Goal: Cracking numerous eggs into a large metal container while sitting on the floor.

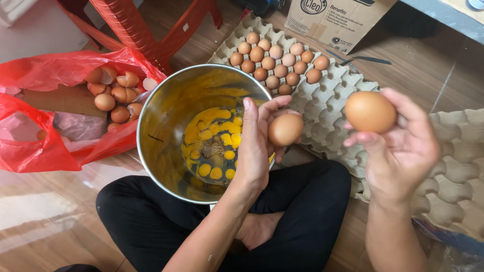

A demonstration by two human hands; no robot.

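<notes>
My left hand (258,146) holds a brown egg (285,129) over the right rim of a large steel bowl (159,118). Several yolks (217,146) float in raw egg at the bowl's bottom. Out to the right, my right hand (401,146) holds a second brown egg (370,112) in its fingertips, raised above the grey egg trays (348,95). The bowl stands on the floor in front of my crossed legs (302,201) in black trousers.
A tray at the back holds several whole brown eggs (275,63); more egg trays (454,171) lie stacked at the right. A red plastic bag (45,146) on the left contains broken eggshells (116,93). Behind stand a red plastic stool (151,25) and a cardboard box (338,20).
</notes>
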